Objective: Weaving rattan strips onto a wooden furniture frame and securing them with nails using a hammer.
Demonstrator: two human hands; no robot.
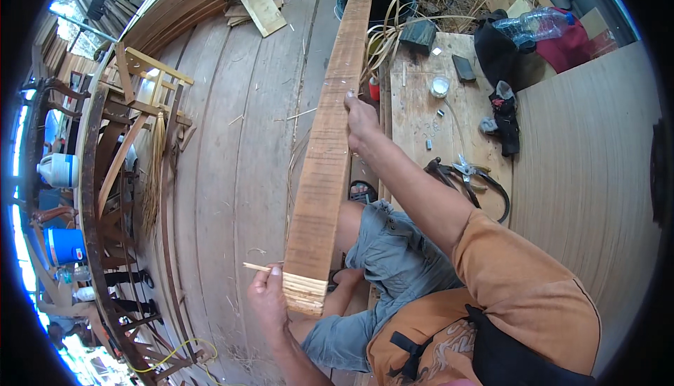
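Observation:
A long brown wooden board (319, 175) stretches away from me, its near end wrapped in several rows of pale rattan-like strip (304, 293). At that end, my left hand (269, 300) is closed at the board's left edge, thumb and fingers pinching the strip; a loose end (253, 266) sticks out leftward. Farther up, my right hand (363, 122) grips the board's right edge, with its thumb on the top face and its other fingers hidden underneath. The board passes over my lap, beside my blue-grey shorts (400, 245).
On the right, a low wooden bench (414, 119) carries a dark block (418, 35), a small round container (439, 87), pliers (465, 168) and pincers (442, 172). A dark bucket (344, 0) with loose strips stands ahead. Wooden frames (105, 175) line the left side.

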